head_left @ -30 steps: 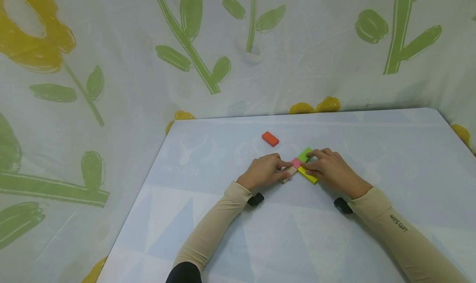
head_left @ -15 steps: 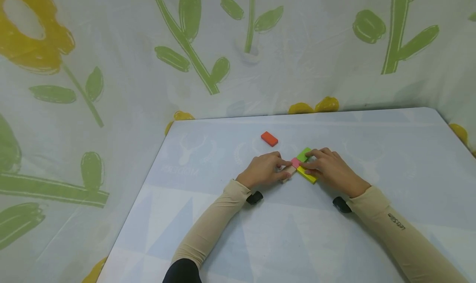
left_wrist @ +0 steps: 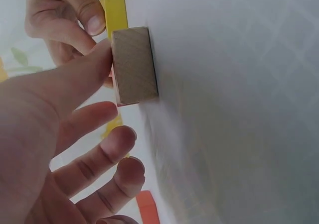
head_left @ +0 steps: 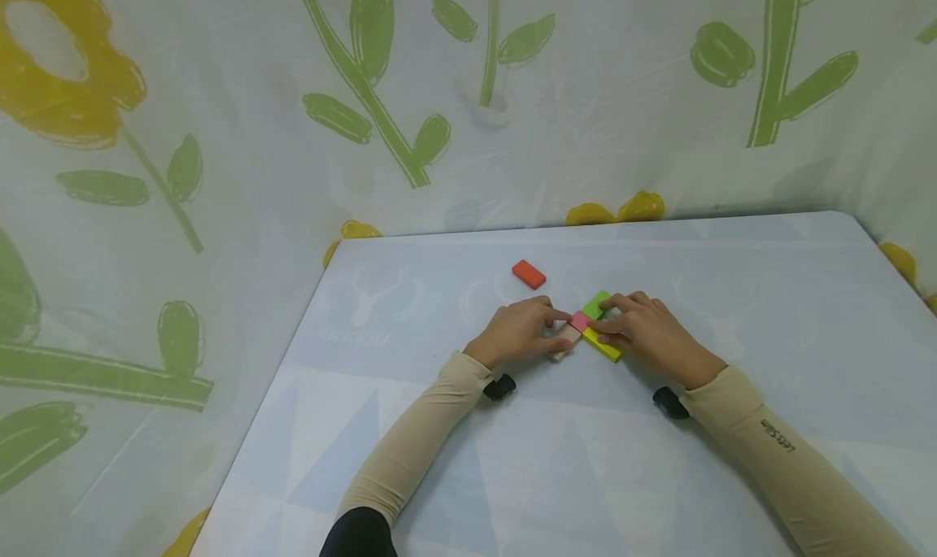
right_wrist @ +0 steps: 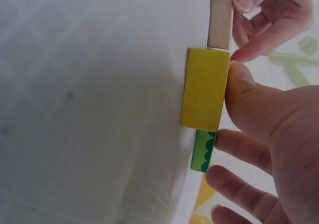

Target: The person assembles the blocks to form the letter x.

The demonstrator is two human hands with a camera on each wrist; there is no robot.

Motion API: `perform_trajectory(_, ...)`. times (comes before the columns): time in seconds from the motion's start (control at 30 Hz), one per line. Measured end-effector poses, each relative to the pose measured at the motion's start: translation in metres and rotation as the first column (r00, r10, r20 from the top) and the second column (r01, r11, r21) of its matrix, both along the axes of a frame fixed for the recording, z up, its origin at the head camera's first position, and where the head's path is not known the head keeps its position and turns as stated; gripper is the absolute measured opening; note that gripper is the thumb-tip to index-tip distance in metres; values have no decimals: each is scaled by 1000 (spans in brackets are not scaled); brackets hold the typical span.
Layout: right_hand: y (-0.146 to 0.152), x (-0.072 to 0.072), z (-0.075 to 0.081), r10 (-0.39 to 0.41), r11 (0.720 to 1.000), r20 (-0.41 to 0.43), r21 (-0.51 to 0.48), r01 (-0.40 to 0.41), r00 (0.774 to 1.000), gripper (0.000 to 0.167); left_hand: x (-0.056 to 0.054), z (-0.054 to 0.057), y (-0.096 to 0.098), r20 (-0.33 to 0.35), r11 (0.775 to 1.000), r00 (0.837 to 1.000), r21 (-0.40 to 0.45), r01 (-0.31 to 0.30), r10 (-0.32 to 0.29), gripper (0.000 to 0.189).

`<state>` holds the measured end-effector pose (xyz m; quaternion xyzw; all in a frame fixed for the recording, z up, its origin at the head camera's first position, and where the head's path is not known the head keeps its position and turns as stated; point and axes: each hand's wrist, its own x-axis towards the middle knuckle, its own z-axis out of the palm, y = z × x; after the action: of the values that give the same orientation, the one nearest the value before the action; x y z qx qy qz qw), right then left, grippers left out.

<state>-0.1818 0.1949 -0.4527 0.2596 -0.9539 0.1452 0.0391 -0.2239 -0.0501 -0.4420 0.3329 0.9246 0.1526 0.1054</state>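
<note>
In the head view, a bare-wood block [head_left: 570, 337], a pink block [head_left: 580, 320], a green block [head_left: 596, 303] and a yellow block [head_left: 603, 347] lie close together on the table. My left hand [head_left: 516, 333] holds the wooden block; its thumb is on the near part, its index fingertip reaching the pink one. My right hand [head_left: 647, 333] has its thumb on the yellow block, index fingertip by the pink block and another finger at the green one. The right wrist view shows the yellow block's side [right_wrist: 205, 89], with a scalloped green block [right_wrist: 202, 149] beyond.
An orange-red block [head_left: 529, 274] lies apart, behind my left hand. The pale patterned table [head_left: 512, 476] meets a flower-print curtain [head_left: 586, 150] at its back and left edges. Dark wrist cameras [head_left: 500, 388] hang under both cuffs.
Both hands stay on the blocks with hardly any movement. The whole scene shifts slightly left in the head view.
</note>
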Motion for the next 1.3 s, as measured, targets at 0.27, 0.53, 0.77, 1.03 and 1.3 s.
perform_trajectory(0.27, 0, 0, 0, -2, 1000, -4, 8, 3, 1000, 35, 0, 0, 0, -21, 1000, 1000, 13, -10, 11, 51)
perform_trajectory(0.53, 0, 0, 1, -9, 1000, 3, 8, 9, 1000, 35, 1, 1, 0, -41, 1000, 999, 8, -4, 4, 52)
perform_trajectory(0.77, -1, 1, 3, -1, 1000, 3, -1, 1, 1000, 34, -8, 11, -5, -61, 1000, 998, 6, -20, 21, 50)
perform_trajectory(1.03, -1, 2, 3, -2, 1000, 5, -5, 2, 1000, 33, -34, 36, -20, -96, 997, 994, 57, -50, 55, 48)
perform_trajectory(1.3, -2, 1, 1, -17, 1000, 15, 12, 17, 1000, 35, -58, 52, -34, -134, 997, 988, 30, -74, 78, 49)
